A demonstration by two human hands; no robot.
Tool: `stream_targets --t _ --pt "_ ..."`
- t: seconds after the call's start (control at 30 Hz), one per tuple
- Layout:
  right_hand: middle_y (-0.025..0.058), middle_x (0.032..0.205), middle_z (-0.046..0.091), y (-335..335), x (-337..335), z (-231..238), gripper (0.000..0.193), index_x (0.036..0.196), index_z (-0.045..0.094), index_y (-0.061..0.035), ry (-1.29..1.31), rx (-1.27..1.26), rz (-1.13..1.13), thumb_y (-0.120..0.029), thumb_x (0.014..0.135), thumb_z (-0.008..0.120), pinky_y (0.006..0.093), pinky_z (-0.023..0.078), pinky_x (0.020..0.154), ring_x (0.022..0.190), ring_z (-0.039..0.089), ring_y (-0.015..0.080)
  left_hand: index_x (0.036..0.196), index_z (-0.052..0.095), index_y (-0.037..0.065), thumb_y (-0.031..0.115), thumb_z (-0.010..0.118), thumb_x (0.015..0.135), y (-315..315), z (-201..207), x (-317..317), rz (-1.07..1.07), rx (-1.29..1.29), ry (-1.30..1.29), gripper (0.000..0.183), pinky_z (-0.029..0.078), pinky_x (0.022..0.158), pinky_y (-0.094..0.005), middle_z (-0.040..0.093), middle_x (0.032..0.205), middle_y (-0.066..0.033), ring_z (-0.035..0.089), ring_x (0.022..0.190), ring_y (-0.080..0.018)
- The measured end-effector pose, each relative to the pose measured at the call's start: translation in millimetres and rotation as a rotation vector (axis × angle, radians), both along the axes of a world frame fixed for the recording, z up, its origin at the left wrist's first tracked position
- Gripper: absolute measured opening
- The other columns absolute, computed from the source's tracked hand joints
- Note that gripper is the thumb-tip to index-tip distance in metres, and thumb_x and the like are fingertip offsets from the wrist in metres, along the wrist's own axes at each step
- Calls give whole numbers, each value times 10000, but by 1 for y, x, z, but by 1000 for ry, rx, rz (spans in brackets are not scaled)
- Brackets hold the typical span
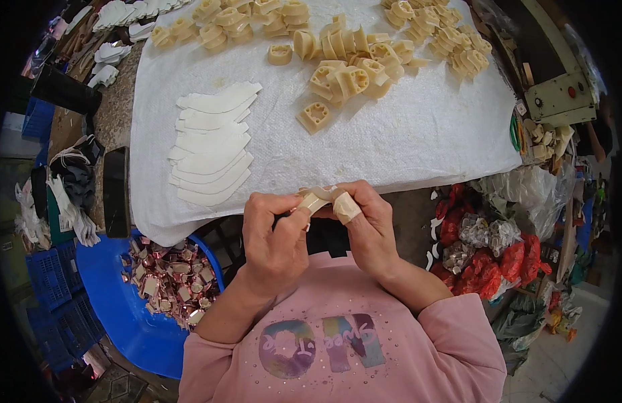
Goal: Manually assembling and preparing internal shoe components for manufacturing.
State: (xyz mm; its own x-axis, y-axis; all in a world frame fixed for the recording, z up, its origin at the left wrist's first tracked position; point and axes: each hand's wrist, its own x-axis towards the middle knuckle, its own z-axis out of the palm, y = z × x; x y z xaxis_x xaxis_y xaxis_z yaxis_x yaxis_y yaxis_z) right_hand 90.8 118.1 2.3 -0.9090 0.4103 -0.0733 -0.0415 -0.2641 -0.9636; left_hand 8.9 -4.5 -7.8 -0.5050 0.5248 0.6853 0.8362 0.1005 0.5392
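Note:
In front of my chest, just off the table's near edge, both hands are closed on a small cream plastic shoe heel (314, 203) with a pale strip against it. My left hand (274, 235) pinches its left side between thumb and bent fingers. My right hand (373, 232) grips the other side, its thumb wrapped in pale tape (346, 207). The fingers hide much of the heel. Curved white strips (210, 144) lie overlapped in a column on the table to the left. Beyond them, loose cream heels (314, 117) are heaped toward the far side.
A white woven sheet (405, 144) covers the table. At lower left stands a blue basin (126, 322) with many shiny pinkish pieces (170, 279). A dark phone-like slab (116, 191) is by the table's left edge. Red plastic bags (482, 272) crowd the right, below a greenish machine box (561, 97).

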Motion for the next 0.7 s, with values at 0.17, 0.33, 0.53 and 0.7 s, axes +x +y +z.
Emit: stream_targets --t 0.17,0.33,0.53,0.7 --pt "96 922 587 5 -5 -12 200 983 517 27 7 -16 -18 -155 957 437 289 496 794 880 591 143 859 528 11 -57 624 778 -2 0 -1 -82 69 -321 143 497 666 -324 550 888 -132 589 804 -257" --pt "116 896 594 15 -11 -33 169 961 492 -25 -37 -440 -15 -191 948 460 310 500 733 804 595 171 811 514 1 -171 613 653 0 3 2 -258 206 -288 253 518 678 -335 572 931 -159 614 829 -292" --pt "122 914 609 14 -19 -26 148 971 487 -37 15 -695 47 -182 948 462 346 520 786 867 620 209 806 516 6 -144 627 674 -7 10 7 -145 181 -258 229 518 685 -345 567 913 -153 610 817 -294" --pt "100 969 590 10 -5 -23 172 980 508 -21 139 -583 42 -187 940 485 355 512 829 910 606 207 806 523 8 -129 643 670 -6 1 0 -8 112 -120 227 432 588 -323 569 883 -148 588 752 -269"
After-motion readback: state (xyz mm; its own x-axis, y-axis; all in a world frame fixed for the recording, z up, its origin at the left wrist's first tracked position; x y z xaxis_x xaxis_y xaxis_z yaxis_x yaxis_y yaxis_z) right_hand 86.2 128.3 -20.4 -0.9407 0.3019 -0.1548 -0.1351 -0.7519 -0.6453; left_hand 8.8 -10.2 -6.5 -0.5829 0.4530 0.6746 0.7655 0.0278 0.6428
